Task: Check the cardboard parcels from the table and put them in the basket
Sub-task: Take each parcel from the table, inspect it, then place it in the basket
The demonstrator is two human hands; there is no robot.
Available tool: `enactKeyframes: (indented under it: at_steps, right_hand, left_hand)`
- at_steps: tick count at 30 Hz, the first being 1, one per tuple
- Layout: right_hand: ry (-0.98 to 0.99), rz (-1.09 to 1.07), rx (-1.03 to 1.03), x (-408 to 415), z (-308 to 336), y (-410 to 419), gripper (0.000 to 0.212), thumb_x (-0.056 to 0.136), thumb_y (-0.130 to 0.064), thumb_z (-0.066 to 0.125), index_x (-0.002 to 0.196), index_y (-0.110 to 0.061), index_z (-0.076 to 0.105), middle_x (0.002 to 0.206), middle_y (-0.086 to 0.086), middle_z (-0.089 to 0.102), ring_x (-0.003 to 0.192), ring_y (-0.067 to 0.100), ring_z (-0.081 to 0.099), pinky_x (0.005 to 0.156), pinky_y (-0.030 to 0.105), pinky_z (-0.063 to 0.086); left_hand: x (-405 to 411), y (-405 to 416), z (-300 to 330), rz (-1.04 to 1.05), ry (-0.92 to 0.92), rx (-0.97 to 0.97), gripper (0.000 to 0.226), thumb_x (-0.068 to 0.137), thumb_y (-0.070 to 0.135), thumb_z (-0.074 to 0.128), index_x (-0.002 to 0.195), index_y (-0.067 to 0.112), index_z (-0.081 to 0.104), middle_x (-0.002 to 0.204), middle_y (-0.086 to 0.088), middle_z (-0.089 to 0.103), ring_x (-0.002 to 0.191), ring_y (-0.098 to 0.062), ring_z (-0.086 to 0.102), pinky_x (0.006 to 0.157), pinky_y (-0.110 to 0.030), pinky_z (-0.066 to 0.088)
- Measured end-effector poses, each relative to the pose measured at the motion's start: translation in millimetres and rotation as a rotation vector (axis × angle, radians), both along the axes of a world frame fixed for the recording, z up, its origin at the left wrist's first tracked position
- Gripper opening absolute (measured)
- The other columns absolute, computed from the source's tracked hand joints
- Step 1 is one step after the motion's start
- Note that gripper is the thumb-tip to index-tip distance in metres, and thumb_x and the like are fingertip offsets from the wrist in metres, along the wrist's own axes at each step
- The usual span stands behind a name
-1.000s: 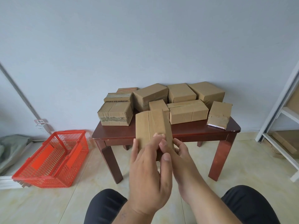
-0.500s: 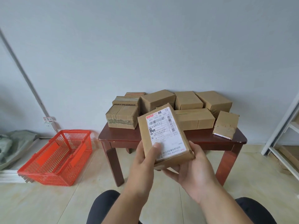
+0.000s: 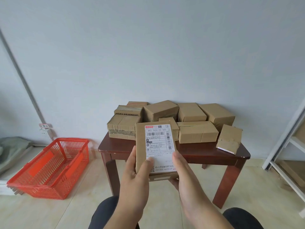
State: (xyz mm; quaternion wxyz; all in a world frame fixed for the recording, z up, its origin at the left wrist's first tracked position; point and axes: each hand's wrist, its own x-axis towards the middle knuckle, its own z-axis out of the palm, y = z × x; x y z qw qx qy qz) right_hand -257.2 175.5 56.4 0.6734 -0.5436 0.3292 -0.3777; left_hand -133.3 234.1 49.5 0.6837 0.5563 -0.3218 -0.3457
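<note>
Centre of the frame, a flat cardboard parcel stands upright in both hands, white shipping label facing the camera, barcodes readable near its top. The left hand grips the parcel's left edge, thumb pressed onto the lower part of the label; the right hand clasps the right edge, fingers wrapped round behind and underneath. The parcel hangs in front of the dark wooden counter, covering part of its front edge and the lower half of a small box behind it.

On the counter, toward the wall, sits a crowded cluster of other parcels, brown boxes packed touching one another; at the right end a thin one leans tilted against its neighbours, apart from the held parcel.

Lower left, on the tiled floor, a red plastic basket stands beside the counter's left leg, well apart from the hands. At the right edge, a white shelf frame. Dark-clad knees show along the bottom.
</note>
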Motion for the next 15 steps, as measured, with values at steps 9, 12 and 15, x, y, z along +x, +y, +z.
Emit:
enactKeyframes:
  at_steps: [9,12,15]
  right_hand:
    - [0.139,0.005,0.007,28,-28,-47,0.055,0.095,-0.077,0.049,0.145,-0.053,0.052,0.136,-0.027,0.067,0.125,-0.008,0.06,0.114,0.029,0.042]
    - [0.151,0.007,0.009,39,-39,-67,0.092,0.072,-0.09,0.053,0.154,-0.048,0.046,0.143,-0.025,0.063,0.134,-0.003,0.057,0.124,0.042,0.037]
    - [0.161,0.01,0.04,50,-46,-86,0.107,0.065,-0.098,0.056,0.157,-0.044,0.043,0.145,-0.022,0.063,0.135,0.001,0.058,0.123,0.045,0.038]
  left_hand:
    - [29,-40,-18,0.022,0.025,0.049,0.073,0.079,0.039,0.069,0.15,0.033,0.052,0.127,0.015,0.074,0.117,-0.004,0.07,0.097,-0.031,0.052]
    - [38,-54,-20,0.04,0.035,0.084,0.075,0.078,0.045,0.071,0.151,0.039,0.051,0.129,0.02,0.072,0.116,0.0,0.069,0.096,-0.029,0.052]
    - [46,-68,-22,0.072,0.038,0.123,0.072,0.082,0.048,0.078,0.149,0.046,0.052,0.125,0.026,0.072,0.112,0.003,0.069,0.096,-0.029,0.052]
